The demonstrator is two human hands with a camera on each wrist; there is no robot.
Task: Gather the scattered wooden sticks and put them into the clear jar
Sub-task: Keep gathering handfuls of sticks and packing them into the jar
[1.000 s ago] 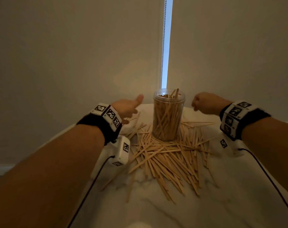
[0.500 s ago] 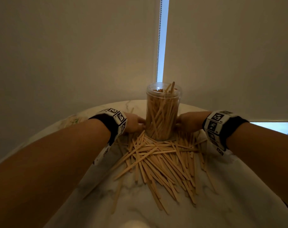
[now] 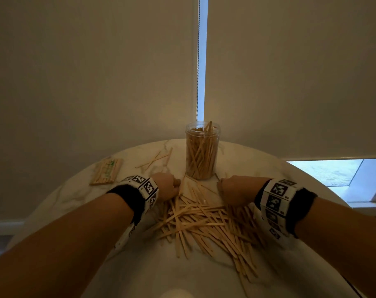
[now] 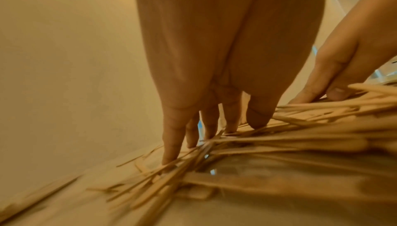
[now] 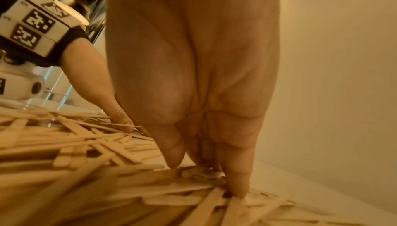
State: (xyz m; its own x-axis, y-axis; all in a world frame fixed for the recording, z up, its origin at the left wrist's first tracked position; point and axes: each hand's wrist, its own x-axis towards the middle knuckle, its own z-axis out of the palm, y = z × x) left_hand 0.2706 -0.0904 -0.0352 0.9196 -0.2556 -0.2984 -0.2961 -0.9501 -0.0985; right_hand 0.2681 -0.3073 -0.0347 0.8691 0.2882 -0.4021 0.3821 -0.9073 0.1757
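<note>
A clear jar (image 3: 202, 150), partly filled with upright wooden sticks, stands at the far side of the round marble table (image 3: 279, 274). A heap of loose sticks (image 3: 204, 222) lies in front of it. My left hand (image 3: 166, 186) rests on the heap's left far edge, fingers straight and pointing down into the sticks (image 4: 247, 144). My right hand (image 3: 232, 189) rests on the heap's right far edge, its straight fingers (image 5: 236, 178) pressing on sticks (image 5: 86, 153). Neither hand grips any stick. Both hands are just short of the jar's base.
A bundle of sticks in a wrapper (image 3: 106, 171) lies at the table's left far edge. A few stray sticks (image 3: 156, 159) lie left of the jar. Roller blinds and a bead chain (image 3: 197, 61) hang behind the table.
Both hands came down from beside the jar's top to the table and drew back toward me, off the jar's base and onto the heap. The sticks are bunched closer together.
</note>
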